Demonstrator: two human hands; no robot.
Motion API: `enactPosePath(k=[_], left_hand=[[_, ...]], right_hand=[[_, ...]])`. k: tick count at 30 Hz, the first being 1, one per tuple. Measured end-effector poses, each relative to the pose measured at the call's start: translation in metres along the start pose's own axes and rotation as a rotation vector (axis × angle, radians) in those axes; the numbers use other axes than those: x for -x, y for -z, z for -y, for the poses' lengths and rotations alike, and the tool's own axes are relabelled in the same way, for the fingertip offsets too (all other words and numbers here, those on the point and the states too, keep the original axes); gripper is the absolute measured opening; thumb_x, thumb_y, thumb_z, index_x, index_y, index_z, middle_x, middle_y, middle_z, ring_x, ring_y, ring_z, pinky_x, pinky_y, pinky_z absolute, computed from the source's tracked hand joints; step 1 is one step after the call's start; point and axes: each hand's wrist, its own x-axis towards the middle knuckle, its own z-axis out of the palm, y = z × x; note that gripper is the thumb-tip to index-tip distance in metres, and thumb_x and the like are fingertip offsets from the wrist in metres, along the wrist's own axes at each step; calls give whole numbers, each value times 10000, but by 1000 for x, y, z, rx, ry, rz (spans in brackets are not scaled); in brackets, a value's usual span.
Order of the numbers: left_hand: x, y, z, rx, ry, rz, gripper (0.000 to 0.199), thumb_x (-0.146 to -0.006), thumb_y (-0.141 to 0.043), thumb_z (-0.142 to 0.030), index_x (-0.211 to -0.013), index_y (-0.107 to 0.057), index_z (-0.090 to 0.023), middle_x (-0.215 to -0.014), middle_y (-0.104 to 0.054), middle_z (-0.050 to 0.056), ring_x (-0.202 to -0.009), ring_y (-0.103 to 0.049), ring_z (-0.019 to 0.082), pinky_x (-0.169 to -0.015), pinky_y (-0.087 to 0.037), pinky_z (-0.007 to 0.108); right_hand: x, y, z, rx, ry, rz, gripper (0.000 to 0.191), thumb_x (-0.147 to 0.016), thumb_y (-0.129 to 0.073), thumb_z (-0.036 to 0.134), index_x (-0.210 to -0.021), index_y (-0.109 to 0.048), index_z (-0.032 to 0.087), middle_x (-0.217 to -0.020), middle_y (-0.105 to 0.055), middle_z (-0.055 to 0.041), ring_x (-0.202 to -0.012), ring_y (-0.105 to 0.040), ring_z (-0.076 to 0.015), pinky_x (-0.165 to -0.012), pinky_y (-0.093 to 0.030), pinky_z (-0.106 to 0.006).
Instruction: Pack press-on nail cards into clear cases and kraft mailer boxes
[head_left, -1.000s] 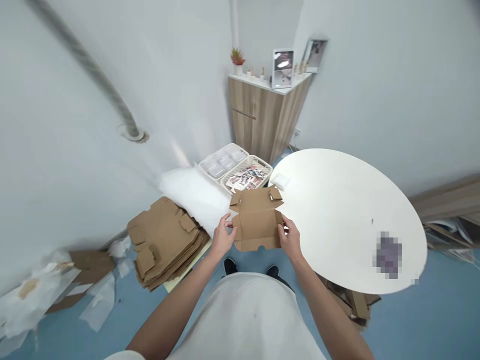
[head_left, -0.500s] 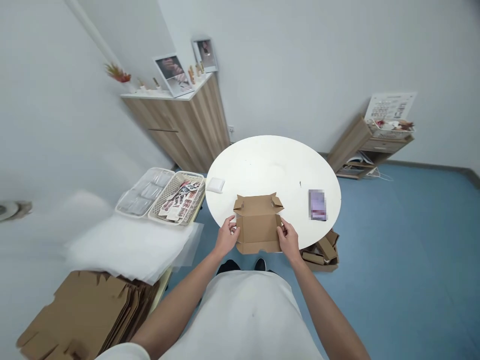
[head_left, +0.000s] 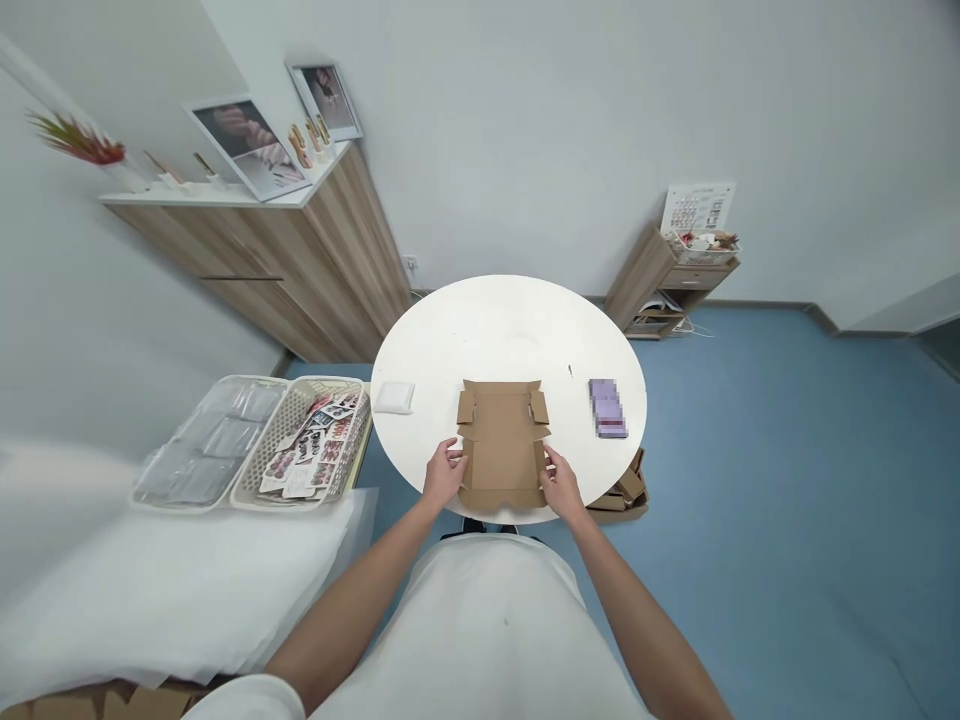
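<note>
A brown cardboard box (head_left: 504, 458) lies unfolded near the front edge of the round white table (head_left: 517, 320), its small side flaps partly raised. My left hand (head_left: 444, 473) pinches its left side wall, thumb and fingers on either side. On the opposite wall, my right hand (head_left: 561, 484) grips in the same way. Left of the box sits a small white packet (head_left: 394, 397). A flat purple item (head_left: 607, 408), blurred by pixels, rests to the right, and a tiny dark object (head_left: 570, 370) lies behind it.
At my left stand a white basket of printed cards (head_left: 251, 492) and a tray of clear plastic packs (head_left: 202, 440), beside white sheets (head_left: 187, 570). A carton with cardboard pieces (head_left: 626, 495) is on the floor at right. A wooden cabinet (head_left: 330, 260) and low shelf (head_left: 645, 270) stand behind.
The box's far panel has tipped back and now lies flatter, away from me. Both hands stay at its sides. My view has turned, so the room appears shifted left.
</note>
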Motion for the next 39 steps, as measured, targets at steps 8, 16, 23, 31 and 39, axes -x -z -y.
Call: enactPosePath(k=[8, 16, 23, 31, 39], left_hand=[[-19, 2, 23, 20, -29, 27, 406, -719, -569, -249, -1107, -486, -168, -967, -632, 91, -742, -634, 150, -721, -496, 303], [-25, 4, 33, 5, -52, 81, 345, -728, -552, -210, -1067, -505, -168, -941, -642, 83, -742, -633, 145, -741, -492, 306], [-28, 6, 37, -59, -99, 118, 304, -722, -540, -192, -1025, -518, -175, -946, -629, 66, -724, -620, 138, -728, -492, 307], [-55, 21, 8, -341, -256, -67, 412, -720, -546, -247, -1118, -470, -171, -1132, -493, 111, -1063, -496, 233, -893, -417, 383], [-120, 19, -48, -632, -291, 123, 658, -736, -535, -326, -1312, -254, -181, -1418, -191, 136, -1291, -212, 296, -998, -282, 449]], right_hand=[[-4, -17, 1, 79, -30, 5, 541, -704, -395, 153, -1243, -394, 198, -961, -542, -49, -660, -534, -117, -686, -472, -300], [0, -24, -4, 107, -88, -17, 565, -697, -393, 148, -1260, -366, 197, -997, -538, -60, -671, -545, -124, -697, -471, -316], [-6, -20, -1, 130, -144, 7, 565, -719, -439, 237, -1275, -348, 191, -1032, -539, -67, -859, -560, -170, -774, -457, -316], [-26, -11, 1, 213, -145, -54, 576, -726, -469, 305, -1276, -349, 186, -1187, -457, -107, -1072, -464, -229, -879, -396, -358], [-29, -20, -5, 247, -281, 73, 631, -700, -536, 380, -1277, -318, 248, -978, -568, -56, -711, -566, -176, -594, -407, -284]])
